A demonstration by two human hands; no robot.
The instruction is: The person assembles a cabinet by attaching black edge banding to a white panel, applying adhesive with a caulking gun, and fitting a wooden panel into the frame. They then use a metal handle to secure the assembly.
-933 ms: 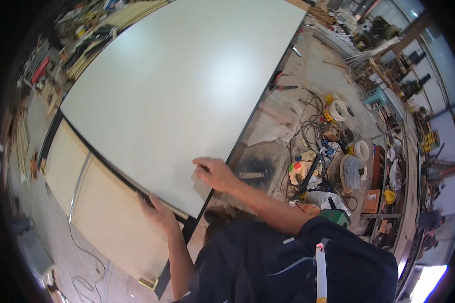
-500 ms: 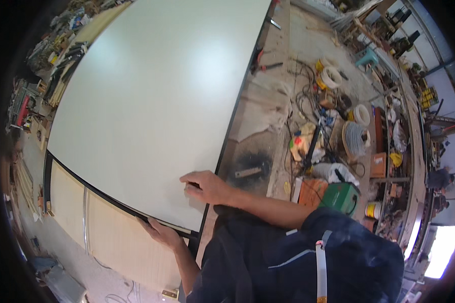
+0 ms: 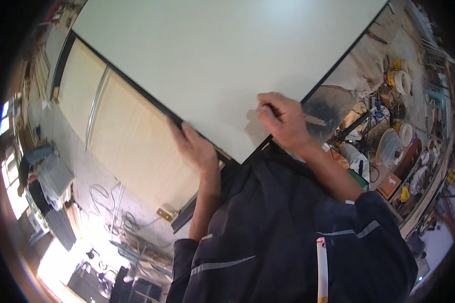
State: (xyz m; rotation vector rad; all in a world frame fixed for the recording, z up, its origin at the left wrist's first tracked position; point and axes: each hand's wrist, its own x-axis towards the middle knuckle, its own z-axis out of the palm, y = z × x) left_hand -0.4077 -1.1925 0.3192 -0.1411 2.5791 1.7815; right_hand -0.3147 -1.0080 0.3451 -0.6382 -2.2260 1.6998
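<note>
White panel [image 3: 187, 60] lay ahead of the dark shirt [image 3: 278, 222], near corner pointing back at it, long axis running forward-right along its right edge. View had swung, bringing that corner closer to mid-frame; both hands stayed near it, so work there presumably wasn't finished. Left hand [image 3: 196, 151] was at the left edge, clamping unclear. Right hand [image 3: 285, 121]: above the surface, fingers curled together; couldn't tell if pinching anything.

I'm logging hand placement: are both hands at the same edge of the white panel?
No, the left hand is at the left edge of the white panel, while the right hand is near its right edge.
</note>
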